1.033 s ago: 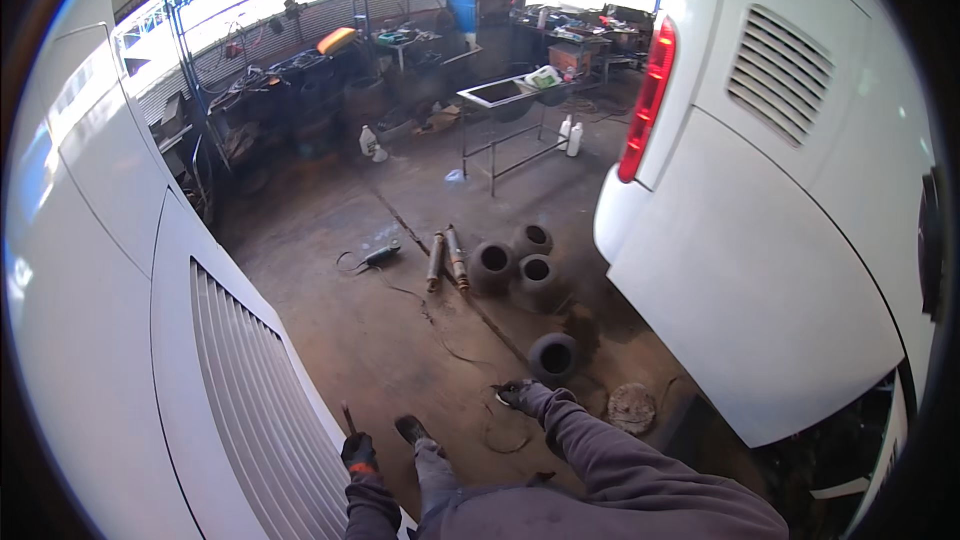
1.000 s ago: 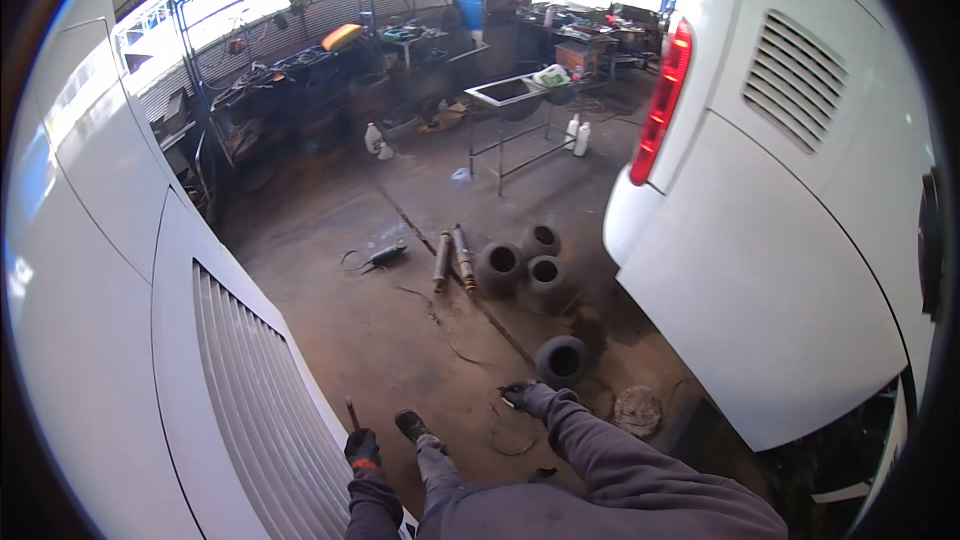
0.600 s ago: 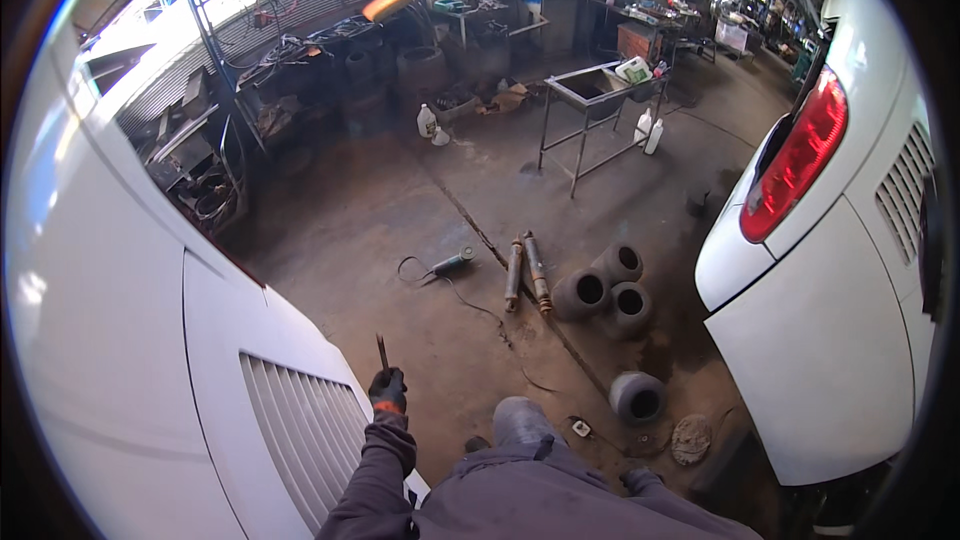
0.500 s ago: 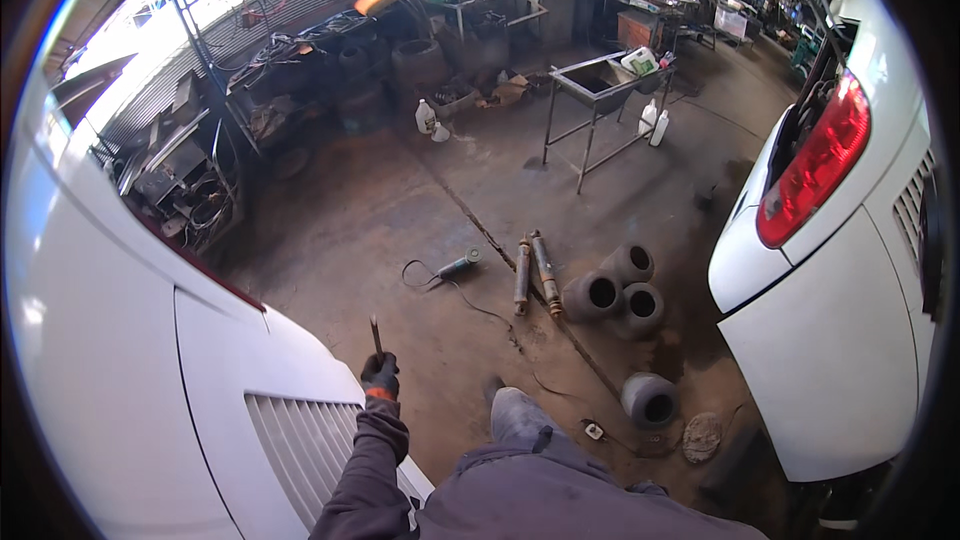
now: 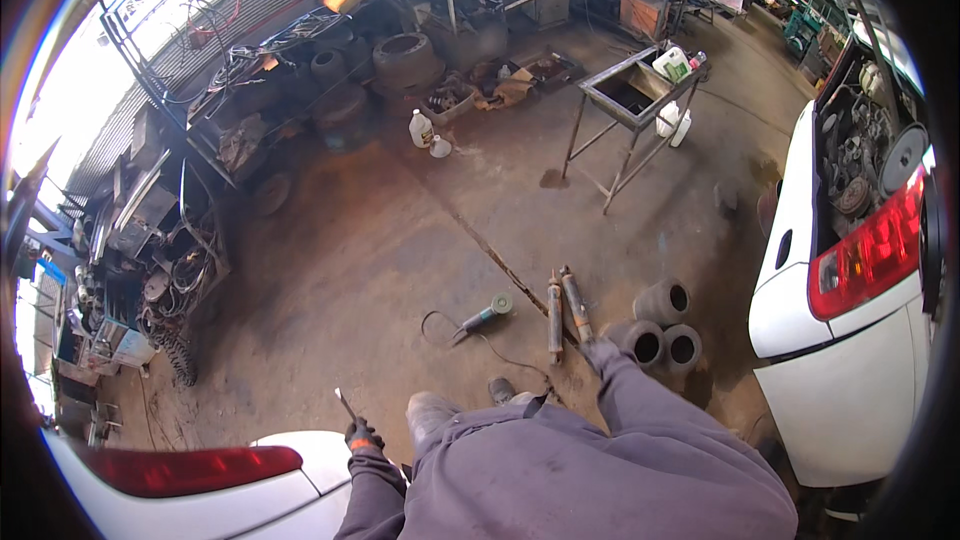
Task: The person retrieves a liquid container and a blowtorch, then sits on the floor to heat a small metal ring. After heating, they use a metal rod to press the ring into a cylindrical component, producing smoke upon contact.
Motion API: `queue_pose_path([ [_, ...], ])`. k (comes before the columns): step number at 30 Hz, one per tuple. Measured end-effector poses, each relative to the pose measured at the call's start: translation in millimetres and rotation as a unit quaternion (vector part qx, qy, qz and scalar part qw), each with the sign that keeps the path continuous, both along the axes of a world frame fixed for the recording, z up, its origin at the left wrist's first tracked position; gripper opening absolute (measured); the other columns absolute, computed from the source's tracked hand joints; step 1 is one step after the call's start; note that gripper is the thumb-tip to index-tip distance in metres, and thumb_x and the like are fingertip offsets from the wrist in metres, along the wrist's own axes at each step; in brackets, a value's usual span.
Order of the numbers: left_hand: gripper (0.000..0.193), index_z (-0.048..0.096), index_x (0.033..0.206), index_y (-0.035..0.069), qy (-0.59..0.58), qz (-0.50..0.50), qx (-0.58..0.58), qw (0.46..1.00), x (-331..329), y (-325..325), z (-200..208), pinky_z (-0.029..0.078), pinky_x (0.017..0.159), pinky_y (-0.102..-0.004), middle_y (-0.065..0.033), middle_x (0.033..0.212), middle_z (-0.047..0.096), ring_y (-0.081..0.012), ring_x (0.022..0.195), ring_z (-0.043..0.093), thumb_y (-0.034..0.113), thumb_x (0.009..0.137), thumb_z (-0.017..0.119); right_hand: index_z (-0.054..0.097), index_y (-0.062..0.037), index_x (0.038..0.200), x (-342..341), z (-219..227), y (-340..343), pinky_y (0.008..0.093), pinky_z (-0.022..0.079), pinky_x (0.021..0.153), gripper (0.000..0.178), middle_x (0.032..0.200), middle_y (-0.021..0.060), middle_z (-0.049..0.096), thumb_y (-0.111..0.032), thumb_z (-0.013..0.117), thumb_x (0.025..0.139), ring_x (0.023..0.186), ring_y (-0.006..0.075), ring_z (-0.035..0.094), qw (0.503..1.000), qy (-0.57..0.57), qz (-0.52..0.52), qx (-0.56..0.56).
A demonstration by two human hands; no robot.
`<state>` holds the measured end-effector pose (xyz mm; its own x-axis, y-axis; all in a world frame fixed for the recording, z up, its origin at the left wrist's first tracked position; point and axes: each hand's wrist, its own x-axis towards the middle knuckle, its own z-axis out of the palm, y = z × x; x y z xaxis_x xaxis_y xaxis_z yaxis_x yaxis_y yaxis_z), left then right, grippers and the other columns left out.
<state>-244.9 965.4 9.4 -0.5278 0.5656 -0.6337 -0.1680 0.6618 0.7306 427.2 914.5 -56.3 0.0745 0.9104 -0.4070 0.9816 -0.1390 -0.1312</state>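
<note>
In my gloved left hand (image 5: 364, 434), closed and low at the left beside the white vehicle's rear corner, is a slim flat metal bar-like tool (image 5: 345, 402); its exact kind is unclear. My right arm (image 5: 650, 395) stretches forward over the floor. Its sleeve ends close to two rusty shock absorbers (image 5: 555, 322), and the fingers of that hand cannot be made out. Left of the shock absorbers lies an angle grinder (image 5: 485, 316) with its cord. Several dark hollow rubber cylinders (image 5: 661, 302) stand or lie to the right of my sleeve.
White vehicle bodies flank me, with a red tail light (image 5: 200, 470) at left and another (image 5: 868, 252) at right. A metal-framed basin stand (image 5: 620, 112) is ahead, white jugs (image 5: 421, 128) sit on the floor, and scrap parts (image 5: 165, 275) pile up at left.
I have moved forward past the left vehicle's vent panel. My right arm has come into view, reaching forward. The tool stays in my left hand, now lower in the picture.
</note>
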Motion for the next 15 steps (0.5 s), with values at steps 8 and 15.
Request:
queue_pose_path([
  [8,0.035,0.064,0.110,0.019,0.022,-0.107,-0.280,0.954,-103.7,87.0,-74.7,0.047,0.058,-0.0470,-0.0129,0.076,0.064,-0.0289,0.065,0.060,0.049,0.098,0.050,0.058,-0.0161,0.130,-135.3,87.0,380.1,0.0437,0.050,0.091,0.037,0.118,0.0174,0.066,-0.027,0.053,0.095,0.107,0.0340,0.064,0.997,0.052,-0.001,0.053],
  [15,0.052,0.073,0.103,0.012,0.203,-0.345,-0.246,0.883,-212.7,273.3,-55.1,0.051,0.070,-0.0422,-0.0123,0.087,0.073,-0.0287,0.080,0.068,0.059,0.091,0.053,0.048,-0.0134,0.142,-200.2,-37.8,340.1,0.0455,0.051,0.092,0.062,0.124,0.0167,0.061,-0.033,0.063,0.084,0.112,0.0345,0.061,0.965,-0.013,0.142,-0.219],
])
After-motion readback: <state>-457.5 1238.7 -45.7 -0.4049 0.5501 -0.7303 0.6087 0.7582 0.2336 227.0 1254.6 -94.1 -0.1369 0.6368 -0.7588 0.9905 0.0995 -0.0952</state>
